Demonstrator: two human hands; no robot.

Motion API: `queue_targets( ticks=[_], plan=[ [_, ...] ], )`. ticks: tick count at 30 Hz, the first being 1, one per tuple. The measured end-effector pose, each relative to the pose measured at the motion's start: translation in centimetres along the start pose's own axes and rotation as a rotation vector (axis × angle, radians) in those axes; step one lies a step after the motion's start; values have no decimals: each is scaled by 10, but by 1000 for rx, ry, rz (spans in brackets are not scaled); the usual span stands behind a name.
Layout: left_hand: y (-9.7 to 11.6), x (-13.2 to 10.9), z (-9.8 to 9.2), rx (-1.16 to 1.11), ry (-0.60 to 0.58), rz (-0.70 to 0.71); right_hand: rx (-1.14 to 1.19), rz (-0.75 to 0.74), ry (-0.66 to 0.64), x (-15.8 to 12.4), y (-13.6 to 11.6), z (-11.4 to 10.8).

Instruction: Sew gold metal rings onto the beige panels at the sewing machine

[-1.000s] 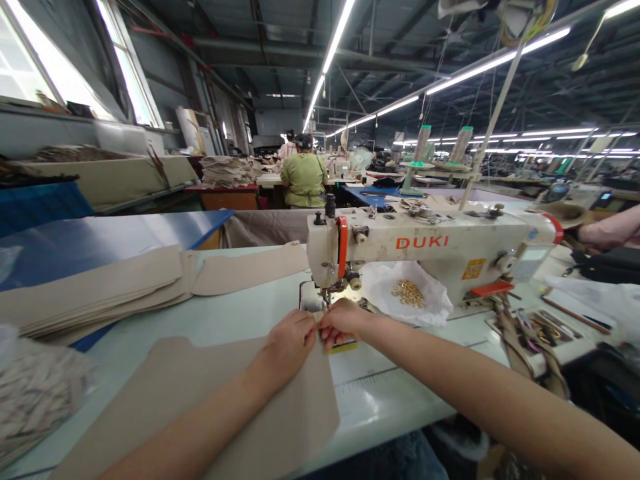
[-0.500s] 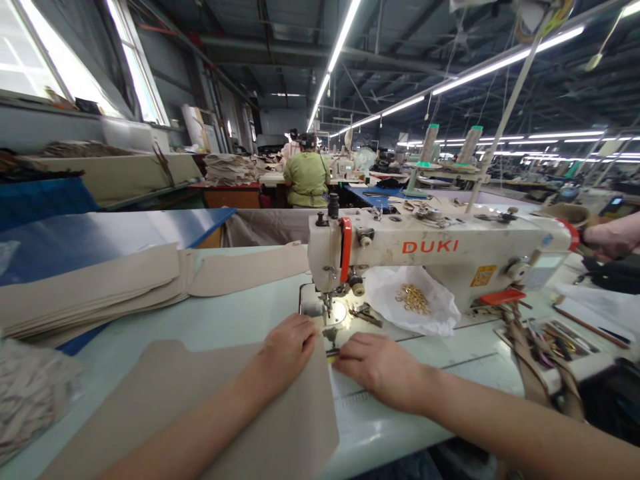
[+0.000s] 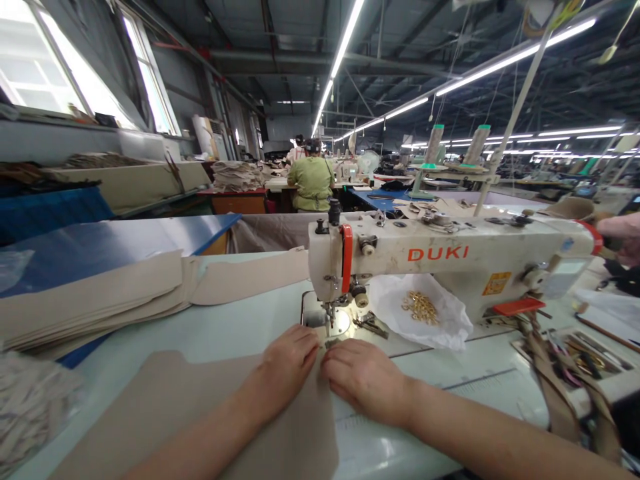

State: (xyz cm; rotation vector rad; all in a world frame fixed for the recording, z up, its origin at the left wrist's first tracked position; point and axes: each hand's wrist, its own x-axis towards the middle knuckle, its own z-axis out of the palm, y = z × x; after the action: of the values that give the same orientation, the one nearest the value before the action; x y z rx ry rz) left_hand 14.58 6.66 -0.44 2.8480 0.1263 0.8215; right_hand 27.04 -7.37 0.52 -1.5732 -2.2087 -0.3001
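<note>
A large beige panel (image 3: 170,387), cloth or leather, lies flat on the machine table, its right end near the sewing machine's needle (image 3: 331,317). My left hand (image 3: 291,357) rests on that end with its fingers curled in at the edge. Close beside it, my right hand (image 3: 367,377) is closed, fingertips at the panel's right edge. What sits between the two sets of fingertips is mostly hidden. The sewing machine (image 3: 390,257) stands right behind both hands. Small metal snips or a similar tool (image 3: 371,325) lie beside the needle plate.
White paper (image 3: 450,327) with gold-coloured metal fittings (image 3: 420,308) lies under the machine arm. Stacked beige panels (image 3: 95,287) are at the left. A parts tray (image 3: 617,363) and straps (image 3: 555,387) are at the right. A co-worker in green (image 3: 313,180) sits ahead.
My right hand has moved left to the panel's edge, close against my left hand. The view has shifted slightly. A person's arm at the far right has shifted too.
</note>
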Motion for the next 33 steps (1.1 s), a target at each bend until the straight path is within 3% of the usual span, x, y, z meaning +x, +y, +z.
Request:
queue_targets(
  ticks=[33],
  plan=[
    [2,-1,4,11,49,36,103,18,21,-2,1,6]
  ],
)
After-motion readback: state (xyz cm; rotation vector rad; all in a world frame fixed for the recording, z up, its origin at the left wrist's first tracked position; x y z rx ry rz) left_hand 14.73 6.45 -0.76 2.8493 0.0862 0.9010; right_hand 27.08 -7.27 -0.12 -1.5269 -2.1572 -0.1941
